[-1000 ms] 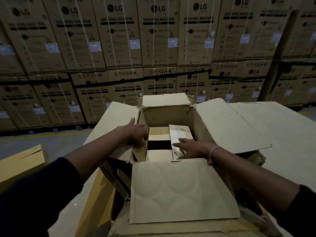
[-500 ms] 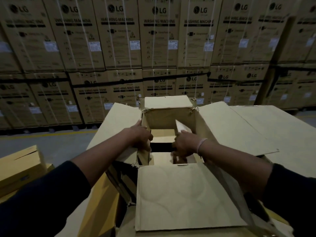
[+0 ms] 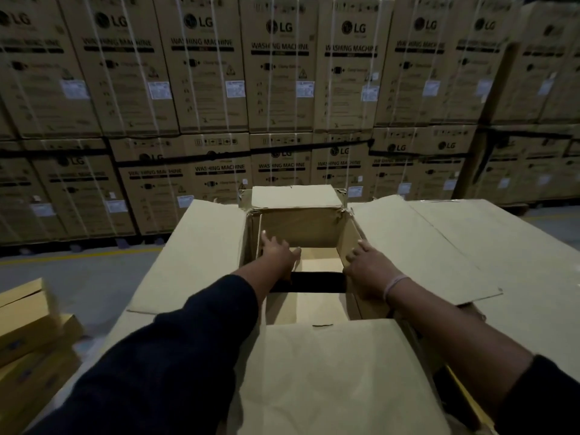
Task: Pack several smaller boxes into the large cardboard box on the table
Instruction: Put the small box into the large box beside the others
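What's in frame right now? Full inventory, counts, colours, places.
large cardboard box: one, brown, centre, its four flaps folded open.
smaller boxes inside: at least two, tan, low in the large box with a dark gap between them; exact count unclear.
loose boxes: a few, yellow-tan, stacked at lower left.
washing machine cartons: many, brown with white straps and labels, stacked in two tiers across the background.
floor: grey, with a yellow line, at left.
left hand: fingers straight, against the box's left inner wall.
right hand: fingers spread, at the right inner wall; pale band on the wrist.
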`<state>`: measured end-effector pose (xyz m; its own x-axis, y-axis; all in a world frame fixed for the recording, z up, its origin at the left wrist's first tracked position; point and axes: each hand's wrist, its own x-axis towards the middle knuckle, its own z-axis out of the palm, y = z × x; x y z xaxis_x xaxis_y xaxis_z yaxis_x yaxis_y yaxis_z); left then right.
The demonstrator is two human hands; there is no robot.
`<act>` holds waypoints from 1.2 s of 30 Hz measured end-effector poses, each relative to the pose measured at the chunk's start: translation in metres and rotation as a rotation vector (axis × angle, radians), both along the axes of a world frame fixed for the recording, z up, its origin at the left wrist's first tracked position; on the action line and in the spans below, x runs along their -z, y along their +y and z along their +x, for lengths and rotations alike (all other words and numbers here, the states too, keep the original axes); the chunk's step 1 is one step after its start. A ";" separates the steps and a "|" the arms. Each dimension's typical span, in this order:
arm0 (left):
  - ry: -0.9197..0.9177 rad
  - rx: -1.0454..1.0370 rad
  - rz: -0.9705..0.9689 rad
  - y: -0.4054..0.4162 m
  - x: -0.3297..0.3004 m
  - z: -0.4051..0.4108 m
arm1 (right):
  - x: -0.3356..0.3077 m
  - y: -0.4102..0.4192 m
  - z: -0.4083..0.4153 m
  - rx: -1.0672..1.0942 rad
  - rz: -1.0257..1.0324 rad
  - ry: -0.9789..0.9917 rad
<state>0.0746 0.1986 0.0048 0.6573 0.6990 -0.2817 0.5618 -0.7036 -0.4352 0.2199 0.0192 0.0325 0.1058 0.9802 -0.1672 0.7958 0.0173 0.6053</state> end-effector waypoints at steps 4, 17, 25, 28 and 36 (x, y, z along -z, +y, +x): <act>-0.059 -0.007 0.066 0.017 0.007 0.011 | 0.010 0.004 0.006 -0.025 0.023 0.014; -0.392 0.051 0.323 0.069 -0.031 -0.011 | 0.022 0.045 -0.009 0.365 -0.253 0.686; -0.205 0.009 0.427 0.074 -0.043 -0.008 | -0.002 0.038 0.001 0.235 -0.221 0.737; -0.219 -0.018 0.403 0.077 -0.047 -0.016 | -0.029 0.020 -0.008 0.136 -0.195 0.776; -0.436 0.020 0.342 0.080 -0.044 -0.019 | -0.051 -0.025 -0.005 0.169 -0.291 0.790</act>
